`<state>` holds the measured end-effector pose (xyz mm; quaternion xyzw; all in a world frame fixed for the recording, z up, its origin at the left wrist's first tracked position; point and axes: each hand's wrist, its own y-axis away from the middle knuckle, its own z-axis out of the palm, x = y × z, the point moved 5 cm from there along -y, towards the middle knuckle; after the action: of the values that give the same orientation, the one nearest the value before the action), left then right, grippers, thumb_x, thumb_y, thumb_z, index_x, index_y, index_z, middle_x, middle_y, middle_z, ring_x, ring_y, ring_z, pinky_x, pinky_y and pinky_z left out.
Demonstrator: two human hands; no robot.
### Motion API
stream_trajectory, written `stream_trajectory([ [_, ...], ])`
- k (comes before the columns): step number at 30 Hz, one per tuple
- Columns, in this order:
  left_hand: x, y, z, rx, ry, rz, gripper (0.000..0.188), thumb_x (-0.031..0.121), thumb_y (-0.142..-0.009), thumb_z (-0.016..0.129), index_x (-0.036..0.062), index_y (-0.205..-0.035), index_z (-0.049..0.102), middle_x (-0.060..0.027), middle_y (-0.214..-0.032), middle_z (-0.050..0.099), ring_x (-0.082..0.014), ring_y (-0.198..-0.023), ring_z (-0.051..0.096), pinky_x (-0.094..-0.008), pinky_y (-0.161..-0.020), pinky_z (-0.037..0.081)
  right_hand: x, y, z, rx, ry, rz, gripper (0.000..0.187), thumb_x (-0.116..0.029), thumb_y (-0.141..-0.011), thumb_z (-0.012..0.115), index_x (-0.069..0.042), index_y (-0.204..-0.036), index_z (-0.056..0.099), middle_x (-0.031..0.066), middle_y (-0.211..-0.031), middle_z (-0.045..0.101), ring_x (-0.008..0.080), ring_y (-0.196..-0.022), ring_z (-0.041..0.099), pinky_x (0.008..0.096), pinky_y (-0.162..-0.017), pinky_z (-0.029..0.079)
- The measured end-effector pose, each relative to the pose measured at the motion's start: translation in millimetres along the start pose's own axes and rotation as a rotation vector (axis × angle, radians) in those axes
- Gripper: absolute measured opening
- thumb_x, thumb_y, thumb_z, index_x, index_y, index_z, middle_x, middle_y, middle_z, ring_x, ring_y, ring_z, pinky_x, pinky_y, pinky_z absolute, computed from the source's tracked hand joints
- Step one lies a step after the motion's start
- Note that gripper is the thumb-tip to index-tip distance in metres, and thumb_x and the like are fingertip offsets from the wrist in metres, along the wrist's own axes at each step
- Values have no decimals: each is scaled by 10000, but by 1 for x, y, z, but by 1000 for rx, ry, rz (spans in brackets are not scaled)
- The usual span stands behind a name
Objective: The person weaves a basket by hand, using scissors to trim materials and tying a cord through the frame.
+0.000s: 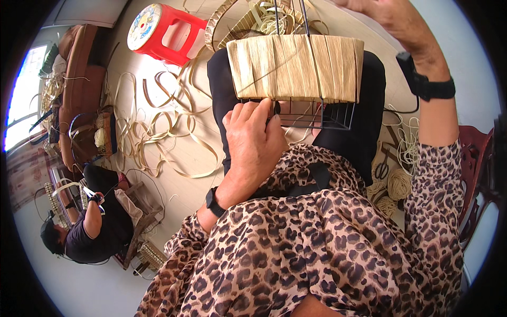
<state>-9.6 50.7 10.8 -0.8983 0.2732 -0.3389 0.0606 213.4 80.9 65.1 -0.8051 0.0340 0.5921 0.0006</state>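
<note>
A black wire basket frame rests on my lap. Its upper part is wrapped in a pale straw-coloured band, and bare wires show along the side nearest me. Two tall dark handle wires rise from its far side. My left hand is closed on the frame at the band's lower left edge, its fingertips partly hidden there. Raised at the upper right, apart from the basket, is my right hand. The picture's top edge cuts off its fingers, so anything held there is out of sight.
Loose flat strips lie tangled on the floor at left, below a red plastic stool. Beyond my knees stands a basket of strips. Cord balls and scissors lie right. Another person works at far left.
</note>
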Motion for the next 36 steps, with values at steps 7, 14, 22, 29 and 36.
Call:
stream_trajectory([
  [7, 3, 3, -40, 120, -1, -50, 198, -22, -744, 583, 21, -929, 638, -74, -656, 541, -207, -607, 503, -315, -614, 390, 79, -4, -21, -92, -39, 92, 299, -249, -801, 667, 10, -945, 630, 59, -848, 635, 116, -777, 569, 248, -729, 460],
  [14, -5, 12, -36, -66, 56, -178, 209, 7, -767, 593, 13, -971, 636, -125, -705, 606, -234, -598, 575, -306, -557, 448, 89, -35, -4, -437, 48, 69, 372, -283, -770, 691, 19, -976, 624, 73, -889, 638, 116, -784, 566, 259, -726, 463],
  [22, 6, 12, -37, 8, 175, -85, 216, -32, -790, 565, -9, -998, 617, -126, -764, 610, -178, -605, 575, -263, -543, 447, 105, -57, 20, -733, 57, 98, 458, -321, -736, 718, 30, -1012, 617, 88, -936, 641, 116, -793, 562, 271, -724, 467],
  [29, 7, 18, -16, -413, 792, -721, 332, 39, -887, 473, -48, -1207, 481, -124, -1052, 579, -81, -645, 553, -169, -482, 400, 115, -68, 49, -930, -11, 89, 534, -354, -705, 742, 39, -1043, 612, 102, -977, 643, 116, -800, 559, 282, -721, 470],
  [36, 15, 21, 4, -480, 1227, -1030, 400, -18, -887, 361, -62, -1284, 359, -186, -1248, 473, -203, -807, 629, -177, -404, 360, 110, -70, 84, -1087, -30, -13, 509, -342, -721, 730, 49, -1028, 623, 129, -1007, 637, 125, -835, 556, 304, -729, 472],
])
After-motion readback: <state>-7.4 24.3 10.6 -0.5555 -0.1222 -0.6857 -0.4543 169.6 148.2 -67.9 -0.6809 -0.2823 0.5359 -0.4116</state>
